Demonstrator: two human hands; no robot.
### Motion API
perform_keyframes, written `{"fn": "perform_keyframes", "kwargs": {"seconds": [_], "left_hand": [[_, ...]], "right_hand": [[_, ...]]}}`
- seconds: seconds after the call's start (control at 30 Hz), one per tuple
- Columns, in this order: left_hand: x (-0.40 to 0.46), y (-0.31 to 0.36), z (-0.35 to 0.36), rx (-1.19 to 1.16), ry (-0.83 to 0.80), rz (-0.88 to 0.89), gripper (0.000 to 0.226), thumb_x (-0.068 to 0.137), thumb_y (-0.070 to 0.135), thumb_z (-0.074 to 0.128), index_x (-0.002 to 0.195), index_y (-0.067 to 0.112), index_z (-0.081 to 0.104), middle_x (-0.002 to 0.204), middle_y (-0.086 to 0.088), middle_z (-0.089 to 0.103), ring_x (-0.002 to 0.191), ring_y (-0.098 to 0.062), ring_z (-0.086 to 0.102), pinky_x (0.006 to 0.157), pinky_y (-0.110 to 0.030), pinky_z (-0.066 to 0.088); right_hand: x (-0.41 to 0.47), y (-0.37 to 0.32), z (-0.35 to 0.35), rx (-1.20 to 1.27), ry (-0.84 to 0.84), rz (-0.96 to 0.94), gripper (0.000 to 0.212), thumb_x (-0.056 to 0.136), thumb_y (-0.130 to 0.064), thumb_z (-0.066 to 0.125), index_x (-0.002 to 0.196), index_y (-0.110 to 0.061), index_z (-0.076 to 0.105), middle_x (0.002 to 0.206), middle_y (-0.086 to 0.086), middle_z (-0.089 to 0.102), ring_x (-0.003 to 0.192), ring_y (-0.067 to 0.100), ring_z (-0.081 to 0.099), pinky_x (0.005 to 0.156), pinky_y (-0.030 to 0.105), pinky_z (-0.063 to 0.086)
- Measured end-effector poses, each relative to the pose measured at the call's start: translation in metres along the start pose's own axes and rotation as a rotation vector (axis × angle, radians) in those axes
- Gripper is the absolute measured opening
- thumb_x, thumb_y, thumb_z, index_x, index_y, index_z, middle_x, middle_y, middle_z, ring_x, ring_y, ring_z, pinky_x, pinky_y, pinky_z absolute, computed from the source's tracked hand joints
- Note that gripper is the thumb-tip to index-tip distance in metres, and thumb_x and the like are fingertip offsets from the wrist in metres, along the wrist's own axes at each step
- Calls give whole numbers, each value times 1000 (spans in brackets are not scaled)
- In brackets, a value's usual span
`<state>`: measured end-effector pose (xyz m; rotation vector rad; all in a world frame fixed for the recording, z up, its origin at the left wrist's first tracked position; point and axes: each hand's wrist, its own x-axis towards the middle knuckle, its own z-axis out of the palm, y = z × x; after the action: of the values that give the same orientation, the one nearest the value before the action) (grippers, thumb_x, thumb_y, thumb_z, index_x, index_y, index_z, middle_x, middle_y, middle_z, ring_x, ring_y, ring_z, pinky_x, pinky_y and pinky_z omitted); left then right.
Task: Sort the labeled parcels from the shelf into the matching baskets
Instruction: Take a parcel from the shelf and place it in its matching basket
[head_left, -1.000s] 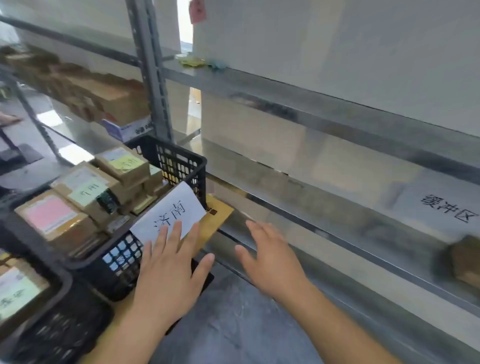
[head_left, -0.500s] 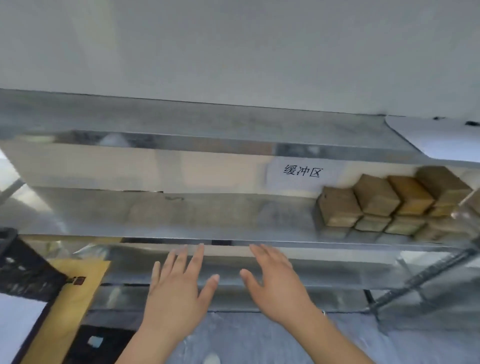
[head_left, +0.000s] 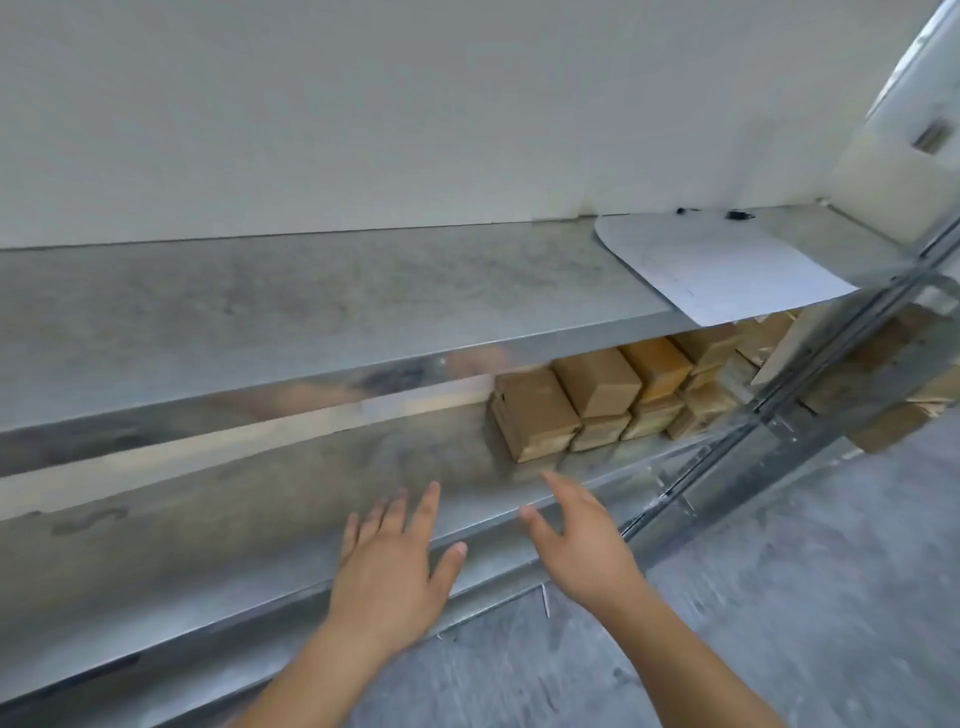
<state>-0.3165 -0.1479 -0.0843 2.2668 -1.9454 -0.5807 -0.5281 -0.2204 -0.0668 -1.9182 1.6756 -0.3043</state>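
Both hands reach out in front of a metal shelf. The left hand is flat, palm down, with its fingers spread and straight. Its grip is released and it holds nothing. It hangs over the front edge of the middle shelf board. The right hand is just beside it, on the right. Its fingers are straight and a little apart, and they point toward the boxes. Its grip is released too, and it holds nothing. You cannot tell if either hand touches the metal.

The brown parcels sit on the middle board, at the back and to the right, near the right hand but not touching it. They are cardboard boxes packed close together in a row, with some stacked on top of others. The nearest parcel is at the left end of the row. Labels on them cannot be seen from here. More brown boxes lie past the metal post, on the far right, and they look blurry.

On the top board lies a white sheet of paper, and its corner sticks out over the front edge. 2 small dark things lie behind the paper by the white wall. Below is a grey floor.
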Motion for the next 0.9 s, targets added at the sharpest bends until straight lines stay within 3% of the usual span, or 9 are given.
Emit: {"fn": "perform_keyframes", "kwargs": {"seconds": [0.2, 0.3, 0.4, 0.53, 0.6, 0.7, 0.8, 0.83, 0.9], "left_hand": [[101, 60, 26, 0, -19, 51, 66, 97, 68, 27, 156, 47, 5, 164, -12, 22, 149, -35, 22, 123, -50, 11], [152, 88, 42, 3, 34, 17, 65, 94, 69, 20, 156, 47, 13, 161, -17, 29, 144, -37, 32, 120, -49, 21], [195, 109, 62, -8, 63, -62, 70, 91, 64, 11, 158, 44, 12, 159, -22, 31, 144, -37, 35, 119, -43, 26], [232, 126, 86, -162, 9, -118, 57, 104, 52, 23, 158, 41, 10, 162, -20, 27, 151, -32, 22, 120, -41, 22], [240, 130, 89, -218, 22, -106, 56, 106, 48, 26, 159, 35, 18, 161, -15, 31, 150, -31, 25, 119, -38, 23], [234, 133, 86, -373, 151, -91, 43, 105, 39, 36, 144, 25, 46, 133, -11, 60, 122, -31, 54, 100, -36, 42], [207, 134, 89, -436, 287, -137, 27, 98, 41, 39, 106, 21, 57, 89, -8, 65, 84, -31, 61, 71, -40, 46], [194, 132, 90, -407, 311, -181, 26, 96, 43, 41, 103, 21, 55, 86, -8, 64, 81, -32, 61, 67, -39, 45], [169, 127, 91, -349, 314, -316, 29, 95, 43, 50, 116, 24, 51, 92, -8, 65, 84, -35, 63, 64, -35, 42]], "right_hand": [[93, 44, -25, -86, 1, 18, 66, 102, -50, 50, 158, -20, 34, 159, 7, 40, 148, 25, 33, 119, 40, 33], [140, 59, -21, -193, -44, -109, 64, 103, -38, 51, 158, -13, 33, 159, 19, 38, 146, 36, 35, 118, 41, 33], [176, 72, -12, -283, -125, -170, 65, 100, -45, 40, 158, -15, 35, 168, 18, 18, 150, 37, 26, 115, 43, 38], [199, 86, -10, -343, -179, -155, 72, 93, -50, 21, 159, -21, 28, 165, 28, 11, 152, 43, 15, 116, 47, 33], [202, 86, -18, -354, -166, -140, 62, 99, -45, 28, 155, -21, 34, 163, 25, 16, 148, 42, 18, 115, 45, 31], [202, 90, -17, -265, -28, -197, 46, 93, -41, 42, 122, -13, 64, 135, 24, 48, 122, 45, 46, 98, 49, 43], [192, 94, -9, -181, 43, -257, 39, 86, -46, 45, 83, -13, 66, 100, 18, 60, 85, 40, 61, 71, 43, 53], [187, 97, -6, -157, 42, -293, 37, 88, -46, 48, 83, -13, 64, 95, 15, 59, 77, 39, 62, 65, 40, 53], [178, 96, -2, -64, -69, -285, 36, 94, -46, 56, 110, -14, 61, 104, 12, 60, 84, 36, 65, 68, 38, 51]]}}
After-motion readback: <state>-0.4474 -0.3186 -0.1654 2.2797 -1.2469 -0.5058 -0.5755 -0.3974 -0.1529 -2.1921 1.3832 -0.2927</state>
